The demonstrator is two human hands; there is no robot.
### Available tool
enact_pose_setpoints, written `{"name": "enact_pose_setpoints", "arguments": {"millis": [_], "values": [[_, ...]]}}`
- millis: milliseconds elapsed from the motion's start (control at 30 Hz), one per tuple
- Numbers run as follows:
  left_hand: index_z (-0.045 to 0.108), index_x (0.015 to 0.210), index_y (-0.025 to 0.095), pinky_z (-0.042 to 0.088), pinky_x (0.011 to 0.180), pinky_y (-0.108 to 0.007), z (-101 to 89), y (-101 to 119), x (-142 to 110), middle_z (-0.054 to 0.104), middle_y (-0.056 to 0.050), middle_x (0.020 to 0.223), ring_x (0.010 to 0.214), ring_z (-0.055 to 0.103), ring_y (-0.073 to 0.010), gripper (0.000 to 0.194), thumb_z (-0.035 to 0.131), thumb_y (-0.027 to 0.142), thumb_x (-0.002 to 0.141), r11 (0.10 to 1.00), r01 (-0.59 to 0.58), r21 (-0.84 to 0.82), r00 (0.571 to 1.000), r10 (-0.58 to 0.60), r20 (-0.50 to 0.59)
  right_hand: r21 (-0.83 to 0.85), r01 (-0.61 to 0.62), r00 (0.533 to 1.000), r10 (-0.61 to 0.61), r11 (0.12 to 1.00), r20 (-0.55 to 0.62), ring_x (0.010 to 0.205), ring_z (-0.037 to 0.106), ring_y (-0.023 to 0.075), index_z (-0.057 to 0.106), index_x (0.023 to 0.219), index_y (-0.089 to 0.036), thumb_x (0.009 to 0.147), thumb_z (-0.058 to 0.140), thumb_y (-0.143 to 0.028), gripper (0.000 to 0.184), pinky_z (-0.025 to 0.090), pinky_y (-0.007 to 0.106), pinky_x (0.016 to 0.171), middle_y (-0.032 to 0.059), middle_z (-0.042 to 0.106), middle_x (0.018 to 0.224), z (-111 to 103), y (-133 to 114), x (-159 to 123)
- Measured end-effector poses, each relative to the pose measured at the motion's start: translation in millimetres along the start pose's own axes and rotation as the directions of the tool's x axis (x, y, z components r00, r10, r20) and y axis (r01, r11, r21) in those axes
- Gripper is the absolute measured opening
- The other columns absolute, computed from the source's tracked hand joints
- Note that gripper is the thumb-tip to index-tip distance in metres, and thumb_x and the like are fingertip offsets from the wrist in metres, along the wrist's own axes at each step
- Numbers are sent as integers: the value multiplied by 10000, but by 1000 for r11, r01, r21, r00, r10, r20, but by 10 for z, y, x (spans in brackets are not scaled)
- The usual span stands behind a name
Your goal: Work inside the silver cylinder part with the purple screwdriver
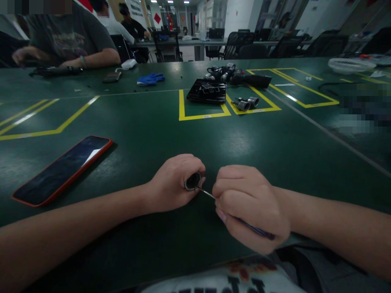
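Note:
My left hand [175, 183] is wrapped round a hollow metal cylinder [188, 185], whose open round end faces me; the rest of it is hidden in the fist. From the right, my right hand [249, 203] closes on a thin screwdriver-like tool with a dark handle [258, 231]. Its slim metal shaft [207, 193] reaches to the rim of the cylinder's opening. Whether the tip is inside or only touching the edge, I cannot tell. Both hands are just above the green table [146, 134].
An orange-cased phone [62, 171] lies left. Ahead, yellow tape squares hold a black plastic bag [207, 91] and metal cylinder parts [244, 105], with a pile of black cabled parts [222, 73] behind. Blue gloves [151, 79] lie farther back. A person [70, 40] sits across the table.

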State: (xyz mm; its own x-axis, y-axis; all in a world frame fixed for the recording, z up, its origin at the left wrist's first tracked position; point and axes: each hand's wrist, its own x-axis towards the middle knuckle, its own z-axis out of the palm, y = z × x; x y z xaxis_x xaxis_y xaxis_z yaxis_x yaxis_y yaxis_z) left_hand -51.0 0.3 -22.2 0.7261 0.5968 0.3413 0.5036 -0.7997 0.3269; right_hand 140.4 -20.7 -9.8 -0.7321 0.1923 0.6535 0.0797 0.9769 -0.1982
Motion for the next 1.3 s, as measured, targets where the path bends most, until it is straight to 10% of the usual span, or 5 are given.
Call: {"name": "enact_pose_setpoints", "arguments": {"millis": [967,1300], "values": [[442,664,165,325,521,-229,26,-1,11,450,27,590,540,423,-106,126,495,141,775,1000,30,-10,1000,-30,2,-236,181,982,-162,955,95,452,368,162,503,511,-186,770,373,-132,294,198,308,455,28,446,451,73,-138,44],[461,661,168,345,532,-233,5,-11,-3,491,16,615,561,450,-111,111,503,221,750,996,73,-53,997,-75,-32,129,-143,989,148,981,-30,567,464,139,461,636,-168,696,407,-44,148,385,295,571,44,527,586,-3,4,-43]]}}
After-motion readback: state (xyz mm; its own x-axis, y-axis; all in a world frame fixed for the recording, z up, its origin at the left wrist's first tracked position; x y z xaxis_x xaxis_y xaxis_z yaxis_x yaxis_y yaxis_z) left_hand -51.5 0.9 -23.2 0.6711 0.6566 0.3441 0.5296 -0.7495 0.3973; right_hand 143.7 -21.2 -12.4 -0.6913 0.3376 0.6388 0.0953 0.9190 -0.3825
